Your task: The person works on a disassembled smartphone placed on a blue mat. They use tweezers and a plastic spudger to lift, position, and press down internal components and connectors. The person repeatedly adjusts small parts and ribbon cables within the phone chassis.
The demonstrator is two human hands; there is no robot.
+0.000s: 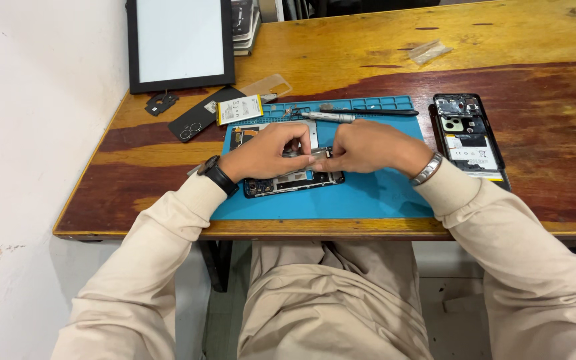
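The blue mat (368,193) carries an opened phone (288,181), lying flat near its front left; the tray slots along the mat's rear edge hold a screwdriver (331,117) and a black tool (388,112). Both hands meet over the phone's middle. The left hand (268,152) and right hand (368,147) each pinch a small silver part (318,153) between thumb and forefinger, just above the phone; remaining fingers are curled. Both wrists rest low, forearms angled inward. A second opened phone (468,137) lies on the table (535,53), right of the mat
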